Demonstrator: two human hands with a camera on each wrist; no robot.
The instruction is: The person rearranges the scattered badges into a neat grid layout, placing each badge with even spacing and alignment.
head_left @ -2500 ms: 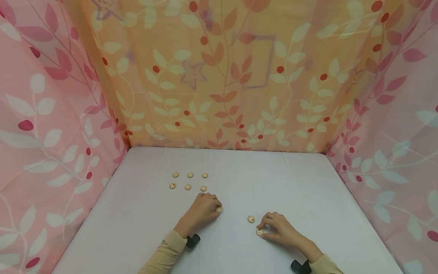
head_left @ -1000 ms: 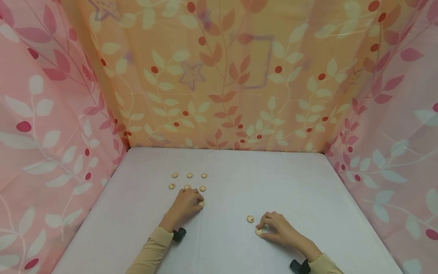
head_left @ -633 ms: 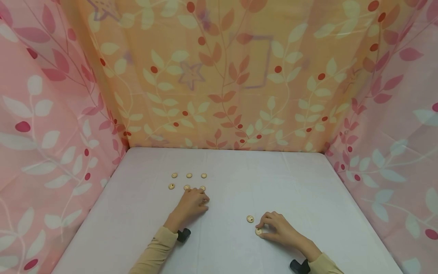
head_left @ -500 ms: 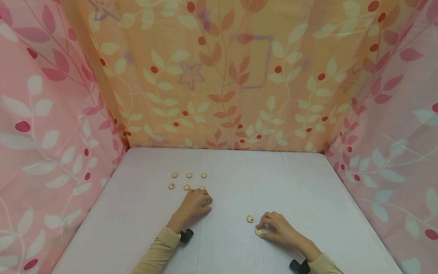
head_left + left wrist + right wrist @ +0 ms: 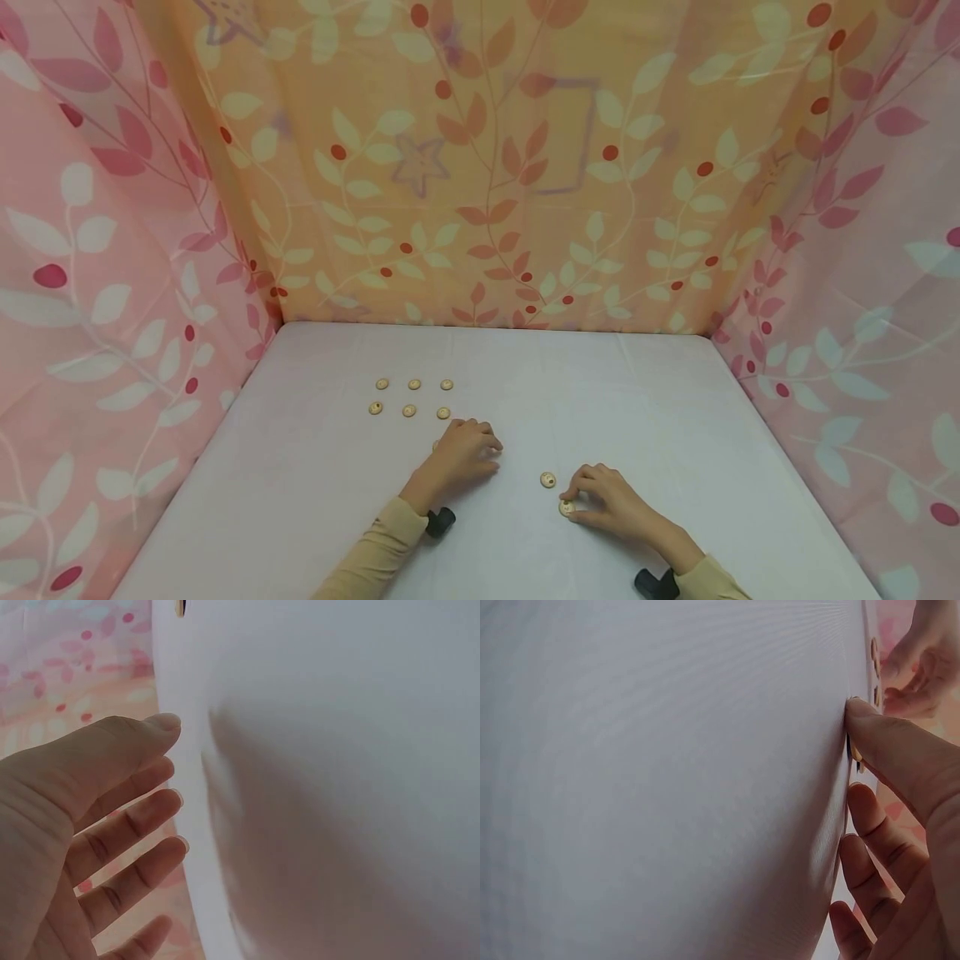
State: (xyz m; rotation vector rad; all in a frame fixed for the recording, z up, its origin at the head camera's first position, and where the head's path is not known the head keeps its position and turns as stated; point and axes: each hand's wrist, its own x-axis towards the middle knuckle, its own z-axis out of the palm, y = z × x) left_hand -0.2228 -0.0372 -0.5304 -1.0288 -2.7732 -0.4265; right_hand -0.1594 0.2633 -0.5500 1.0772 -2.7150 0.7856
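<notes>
My left hand [image 5: 459, 457] hovers over the white table with its fingers loosely spread and nothing between them, as the left wrist view shows. Just behind its knuckles, a round wooden button [image 5: 436, 447] peeks out, mostly hidden by the hand. My right hand [image 5: 611, 504] pinches another pale wooden button [image 5: 566, 507] at its edges between thumb and forefinger, down at the tabletop. A loose button [image 5: 548, 480] with dark marks lies just beyond those fingertips, between the two hands.
Beyond the left hand, several like buttons [image 5: 408, 411] lie in two rows of three. The white table [image 5: 637, 400] ends at a patterned orange curtain [image 5: 495, 208], with pink curtains on both sides. Each wrist wears a small black camera [image 5: 441, 522].
My left hand let go of a button in front of the two rows and moved right, fingers opening, toward the loose button. The right hand has stayed put on its button.
</notes>
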